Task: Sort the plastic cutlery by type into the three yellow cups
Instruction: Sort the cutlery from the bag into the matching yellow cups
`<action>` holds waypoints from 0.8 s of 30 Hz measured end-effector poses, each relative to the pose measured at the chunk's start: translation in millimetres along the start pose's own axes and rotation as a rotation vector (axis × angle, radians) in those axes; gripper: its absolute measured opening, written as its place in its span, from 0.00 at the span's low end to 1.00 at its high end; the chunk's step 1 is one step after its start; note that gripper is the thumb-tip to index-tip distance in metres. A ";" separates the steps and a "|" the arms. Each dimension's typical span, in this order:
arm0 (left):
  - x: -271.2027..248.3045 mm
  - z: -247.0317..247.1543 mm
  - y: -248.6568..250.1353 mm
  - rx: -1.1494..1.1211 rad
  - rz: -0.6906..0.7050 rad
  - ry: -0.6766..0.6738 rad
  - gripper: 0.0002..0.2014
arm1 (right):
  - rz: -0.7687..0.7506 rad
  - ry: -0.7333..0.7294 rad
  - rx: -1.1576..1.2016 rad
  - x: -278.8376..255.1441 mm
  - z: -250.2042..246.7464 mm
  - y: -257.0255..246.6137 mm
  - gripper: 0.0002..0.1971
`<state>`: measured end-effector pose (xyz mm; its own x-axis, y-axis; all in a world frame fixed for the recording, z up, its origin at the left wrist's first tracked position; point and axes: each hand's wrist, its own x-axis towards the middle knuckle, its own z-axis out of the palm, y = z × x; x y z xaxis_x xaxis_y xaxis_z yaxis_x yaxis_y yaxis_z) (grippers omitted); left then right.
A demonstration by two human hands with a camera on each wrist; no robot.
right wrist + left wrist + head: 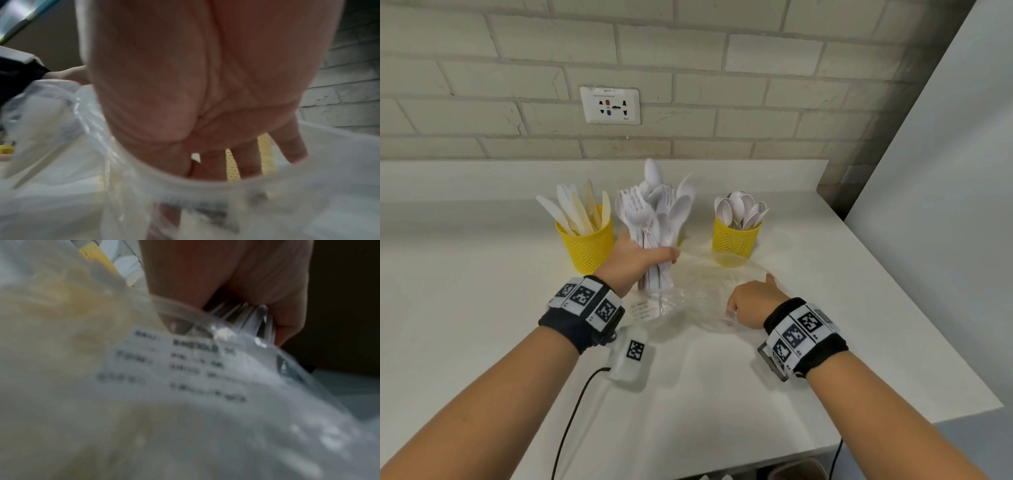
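Observation:
My left hand [643,255] grips a thick bundle of white plastic forks and spoons [654,212] by the handles and holds it upright above a clear plastic bag [688,298]. The left wrist view shows those handles [242,313] in my fist, over the bag's label [185,366]. A yellow mesh cup of knives [589,246] stands on the left, and a yellow cup of spoons [736,240] on the right. Of the middle cup only a yellow sliver [679,240] shows behind the bundle. My right hand [751,301] rests on the bag with its fingers [246,160] straight.
The white counter [722,394] ends at a brick wall with a socket plate [610,105] behind the cups. A small white tagged block [633,356] with a black cable lies near my left wrist. The counter's right edge [928,308] drops off beside a white panel.

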<state>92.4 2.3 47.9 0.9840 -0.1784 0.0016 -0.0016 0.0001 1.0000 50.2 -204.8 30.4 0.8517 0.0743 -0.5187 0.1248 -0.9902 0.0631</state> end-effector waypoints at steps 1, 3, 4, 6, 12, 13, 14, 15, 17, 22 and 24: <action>0.6 -1.1 2.6 -0.038 0.017 0.036 0.18 | 0.017 0.003 -0.018 0.8 0.2 -3.2 0.18; 3.1 -3.7 9.5 -0.112 0.055 0.108 0.13 | 0.037 0.013 -0.051 2.9 1.3 -8.1 0.17; 4.5 -6.9 12.9 -0.152 0.080 0.138 0.11 | 0.045 0.017 -0.062 3.8 1.6 -9.6 0.17; 6.5 -14.5 22.5 -0.227 0.139 0.212 0.11 | 0.053 0.031 -0.081 3.9 0.0 -12.2 0.16; 13.3 -46.0 48.8 -0.479 0.247 0.411 0.11 | 0.051 0.051 -0.139 3.7 -2.1 -18.2 0.16; 13.2 -48.9 49.9 -0.469 0.249 0.405 0.14 | 0.050 0.057 -0.132 4.0 -2.0 -19.0 0.16; 12.2 -49.3 49.1 -0.427 0.251 0.393 0.13 | 0.045 0.074 -0.119 4.0 -2.8 -20.3 0.16; 9.2 -47.3 47.8 -0.364 0.249 0.379 0.10 | 0.027 0.110 -0.095 4.3 -4.4 -22.2 0.16; 3.3 -41.8 42.1 -0.280 0.239 0.361 0.07 | -0.055 0.241 0.031 4.2 -10.6 -27.7 0.16; -1.9 -43.3 33.3 -0.190 0.229 0.359 0.07 | -0.458 0.351 0.430 -1.6 -21.5 -61.6 0.16; -4.2 -47.9 35.6 -0.127 0.249 0.346 0.07 | -0.548 0.310 0.415 2.8 -16.9 -78.1 0.17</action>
<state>96.7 50.2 83.5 0.9580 0.1825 0.2211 -0.2458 0.1259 0.9611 51.4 -125.2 38.4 0.8345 0.5387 -0.1157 0.4225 -0.7604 -0.4932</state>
